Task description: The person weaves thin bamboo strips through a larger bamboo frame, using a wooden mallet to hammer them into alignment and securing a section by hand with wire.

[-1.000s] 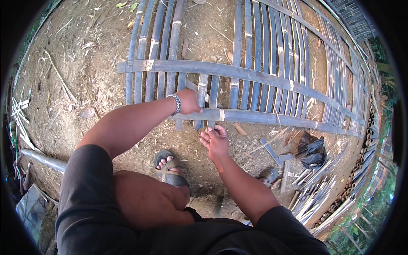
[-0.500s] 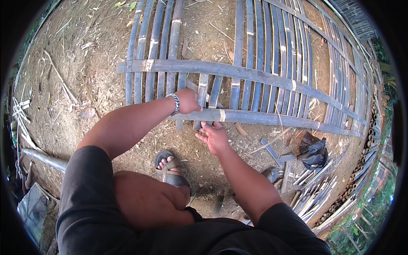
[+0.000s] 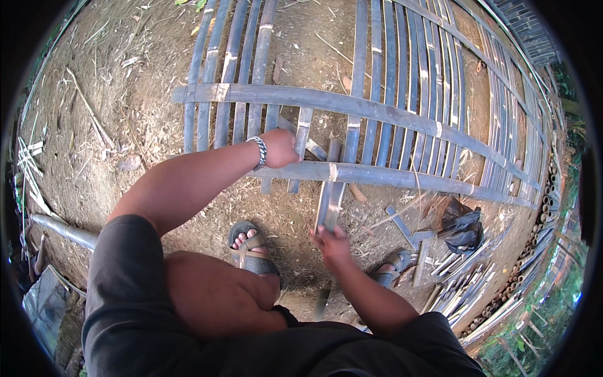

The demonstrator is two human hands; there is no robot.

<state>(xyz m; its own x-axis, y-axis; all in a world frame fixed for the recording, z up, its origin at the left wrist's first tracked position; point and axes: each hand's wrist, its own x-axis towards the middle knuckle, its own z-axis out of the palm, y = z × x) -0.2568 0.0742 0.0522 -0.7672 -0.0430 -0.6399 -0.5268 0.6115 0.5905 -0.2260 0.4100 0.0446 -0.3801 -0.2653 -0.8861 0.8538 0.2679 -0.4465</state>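
Observation:
My left hand point(image 3: 281, 149), with a chain bracelet at its wrist, is closed at a short bamboo slat point(image 3: 304, 123), just above the near bamboo rail point(image 3: 383, 173). Lower down, my right hand point(image 3: 331, 245) grips the near end of a bamboo strip point(image 3: 329, 202), its fingers slightly blurred. That strip passes across the near rail, and its far end shows beyond it. A far bamboo rail point(image 3: 282, 95) lies across more slats, making one lattice. My left fingertips are partly hidden.
Right of my hands lie a black plastic bag point(image 3: 460, 225), short bamboo offcuts point(image 3: 402, 223) and a heap of split bamboo strips point(image 3: 468, 283). My sandalled feet stand below the near rail. A blade-like piece point(image 3: 323, 298) is between them. A bamboo pole point(image 3: 66, 231) lies at left.
My right hand has moved down from the near rail and now grips a bamboo strip drawn toward me. My left hand stays at nearly the same place by the short slat.

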